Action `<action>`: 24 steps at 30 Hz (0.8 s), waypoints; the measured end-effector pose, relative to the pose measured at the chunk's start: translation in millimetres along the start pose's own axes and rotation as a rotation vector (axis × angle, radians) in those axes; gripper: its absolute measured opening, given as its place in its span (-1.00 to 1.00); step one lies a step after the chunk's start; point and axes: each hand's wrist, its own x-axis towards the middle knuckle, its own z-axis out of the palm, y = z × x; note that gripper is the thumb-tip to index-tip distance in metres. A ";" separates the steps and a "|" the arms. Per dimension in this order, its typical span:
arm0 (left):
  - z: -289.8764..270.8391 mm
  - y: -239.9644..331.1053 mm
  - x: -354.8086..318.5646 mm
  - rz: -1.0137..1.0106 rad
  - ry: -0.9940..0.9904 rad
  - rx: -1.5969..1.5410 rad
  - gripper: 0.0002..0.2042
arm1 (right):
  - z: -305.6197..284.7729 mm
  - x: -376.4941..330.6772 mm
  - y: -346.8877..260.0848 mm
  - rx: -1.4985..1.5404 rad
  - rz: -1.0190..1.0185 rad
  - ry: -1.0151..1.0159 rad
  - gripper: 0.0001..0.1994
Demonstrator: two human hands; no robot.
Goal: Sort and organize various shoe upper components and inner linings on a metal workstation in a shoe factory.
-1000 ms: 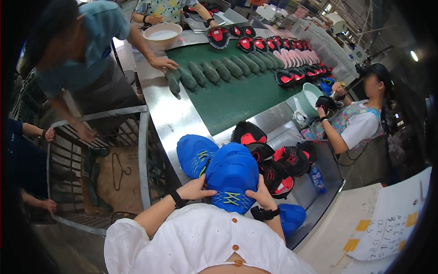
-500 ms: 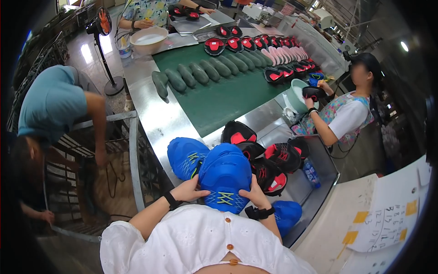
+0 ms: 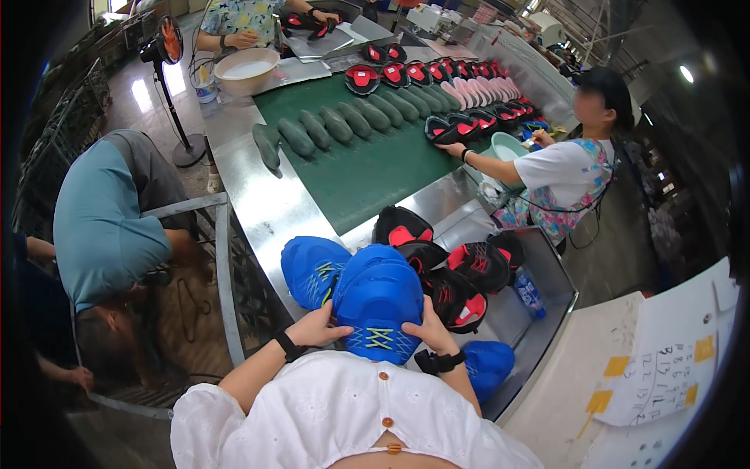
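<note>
Between both hands I hold a blue shoe upper (image 3: 379, 301) with yellow-green lacing, its rounded toe pointing away from me. My left hand (image 3: 319, 327) is closed on its left edge, the thumb lying on top. On the opposite edge, my right hand (image 3: 431, 330) grips it the same way; the fingers of both hands are partly hidden beneath. A second blue upper (image 3: 311, 270) lies just left of the held one on the metal table edge. Close to my right wrist rests another blue upper (image 3: 488, 369).
Several black-and-red uppers (image 3: 478, 264) lie in a metal tray (image 3: 539, 332) with a bottle (image 3: 530, 295). Beyond, a green conveyor (image 3: 367, 176) carries grey-green shoe lasts (image 3: 336, 125), uppers and pink pieces (image 3: 476, 92). Co-workers (image 3: 574, 164) stand around; a metal cage cart (image 3: 226, 273) is at left.
The co-worker at right has reached an arm onto the conveyor, to a black upper there. The person at left has bent lower into the cart. My hands keep their hold on the blue shoe upper.
</note>
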 end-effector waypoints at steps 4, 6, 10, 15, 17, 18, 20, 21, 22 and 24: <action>-3.6 10.3 -4.0 -0.018 -0.005 0.010 -0.18 | 1.2 0.0 -0.7 0.027 0.022 -0.011 -0.07; -3.2 11.2 -4.1 0.008 0.003 -0.025 -0.18 | 1.9 -0.9 -1.5 -0.007 0.006 0.003 -0.02; -3.7 14.4 -5.1 0.010 -0.004 -0.012 -0.18 | 0.6 -1.9 4.1 -0.011 0.003 0.008 -0.01; -1.2 16.3 -6.4 0.158 0.039 -0.200 -0.13 | 1.5 -0.9 -3.1 -0.062 -0.022 0.008 -0.01; -1.5 13.8 -12.6 0.172 0.082 -0.323 -0.11 | 3.1 0.1 -8.1 -0.067 -0.029 -0.013 -0.01; -1.7 17.5 -15.3 0.186 0.118 -0.447 -0.08 | 3.7 -0.7 -11.6 -0.073 -0.034 -0.028 -0.02; -6.4 6.6 -13.3 0.148 0.097 -0.516 -0.08 | 6.2 3.2 -15.6 -0.064 -0.025 -0.044 -0.01; -8.2 2.7 -12.5 0.111 0.078 -0.584 -0.07 | 7.3 3.3 -16.4 -0.055 -0.019 -0.063 -0.01; -10.6 8.4 -12.9 0.111 0.076 -0.584 -0.07 | 6.7 4.4 -15.0 -0.055 -0.019 -0.061 -0.01; -16.1 22.5 -17.1 0.090 0.056 -0.746 -0.07 | 5.5 6.8 -11.4 -0.096 -0.042 -0.090 -0.01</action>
